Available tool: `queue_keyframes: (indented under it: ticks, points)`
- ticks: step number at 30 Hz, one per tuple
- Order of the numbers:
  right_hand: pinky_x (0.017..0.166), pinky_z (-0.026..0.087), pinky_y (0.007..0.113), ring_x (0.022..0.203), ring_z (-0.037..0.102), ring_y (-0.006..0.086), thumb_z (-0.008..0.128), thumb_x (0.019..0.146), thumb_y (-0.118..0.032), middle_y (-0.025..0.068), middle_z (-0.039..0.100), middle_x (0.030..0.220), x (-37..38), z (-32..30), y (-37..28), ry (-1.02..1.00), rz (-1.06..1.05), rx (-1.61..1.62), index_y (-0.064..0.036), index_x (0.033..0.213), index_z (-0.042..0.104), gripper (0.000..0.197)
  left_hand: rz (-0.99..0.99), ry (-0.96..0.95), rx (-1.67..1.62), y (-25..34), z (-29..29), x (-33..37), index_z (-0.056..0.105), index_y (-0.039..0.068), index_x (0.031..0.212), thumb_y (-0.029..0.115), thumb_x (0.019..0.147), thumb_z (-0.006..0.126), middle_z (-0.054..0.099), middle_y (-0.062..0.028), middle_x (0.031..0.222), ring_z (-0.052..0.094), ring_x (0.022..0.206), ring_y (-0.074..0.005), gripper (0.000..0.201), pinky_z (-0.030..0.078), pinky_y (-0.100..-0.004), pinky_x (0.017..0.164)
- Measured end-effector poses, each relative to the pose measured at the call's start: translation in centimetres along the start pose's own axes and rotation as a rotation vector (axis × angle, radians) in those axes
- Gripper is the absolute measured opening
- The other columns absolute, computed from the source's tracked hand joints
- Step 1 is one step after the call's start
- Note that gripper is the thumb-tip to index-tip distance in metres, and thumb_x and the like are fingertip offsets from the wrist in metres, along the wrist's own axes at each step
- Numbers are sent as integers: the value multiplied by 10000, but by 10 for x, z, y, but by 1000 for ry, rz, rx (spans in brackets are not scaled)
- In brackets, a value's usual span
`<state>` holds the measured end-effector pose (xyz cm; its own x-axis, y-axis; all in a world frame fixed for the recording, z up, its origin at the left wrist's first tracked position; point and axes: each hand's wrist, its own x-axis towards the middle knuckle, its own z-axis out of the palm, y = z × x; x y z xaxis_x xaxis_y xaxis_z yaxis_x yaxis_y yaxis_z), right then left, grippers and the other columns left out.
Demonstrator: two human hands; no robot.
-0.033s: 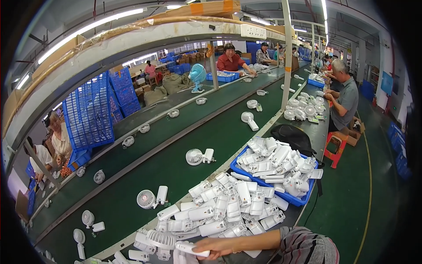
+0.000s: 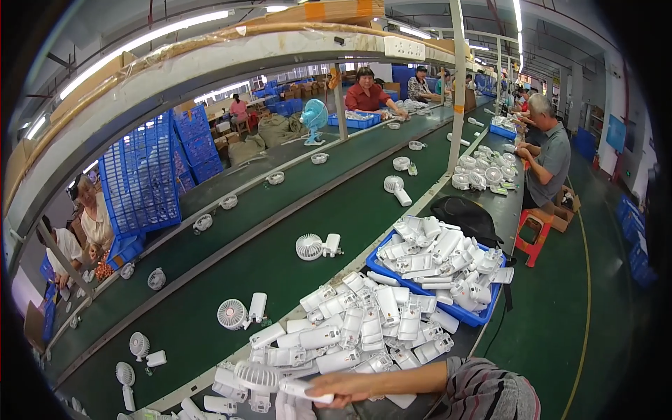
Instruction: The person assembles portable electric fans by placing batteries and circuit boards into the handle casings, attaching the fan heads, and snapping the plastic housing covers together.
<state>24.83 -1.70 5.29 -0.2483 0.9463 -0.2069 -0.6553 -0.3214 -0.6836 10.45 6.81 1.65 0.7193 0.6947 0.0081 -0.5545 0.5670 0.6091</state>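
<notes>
Near the lower edge, my right hand [image 2: 337,389] is closed round the white handle [image 2: 302,389] of a small handheld fan. Its round slatted head [image 2: 257,376] points left, over the near end of the parts pile. Just below the handle is a white, glove-like shape [image 2: 290,407], cut off by the lower edge; it may be my left hand, but its fingers cannot be made out. Beside and beyond my right hand lies a heap of white fan handle shells [image 2: 371,329], several showing their open inner sides.
A blue bin [image 2: 483,318] heaped with shells stands right of the pile, a black bag [image 2: 467,218] behind it. Fan heads with handles lie along the green conveyor belt [image 2: 280,245]. A co-worker [image 2: 549,154] sits at right; others work across the belt, near tilted blue baskets [image 2: 140,178].
</notes>
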Motion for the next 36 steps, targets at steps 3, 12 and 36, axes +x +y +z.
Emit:
queue_keyframes:
  ticks: [3,12,36]
  points:
    - [353,201,178,453,315,13,556,908,-361,-3,473,728,-13,6,-32,250,-44,-102,-31,1164,428,438,68,-104,-7,-8,-10,-3,369,-35,1314,158,940,437,498,-197,1268,489,1158,-314,427,322,-473,1045]
    - [371,152,188,430,231,11,558,908,-354,-23,357,628,-18,-7,-63,325,-232,-61,-31,1019,435,363,-15,-85,-155,-11,-36,1,415,-17,1293,162,915,480,549,-163,1223,526,1118,-296,423,317,-472,1042]
    - [446,385,160,650,571,65,670,796,-332,77,623,865,-136,22,-130,472,-281,-366,-4,1192,480,548,76,-71,78,-24,-56,9,412,-3,1199,191,936,434,525,-98,980,498,814,-218,328,331,-483,1005]
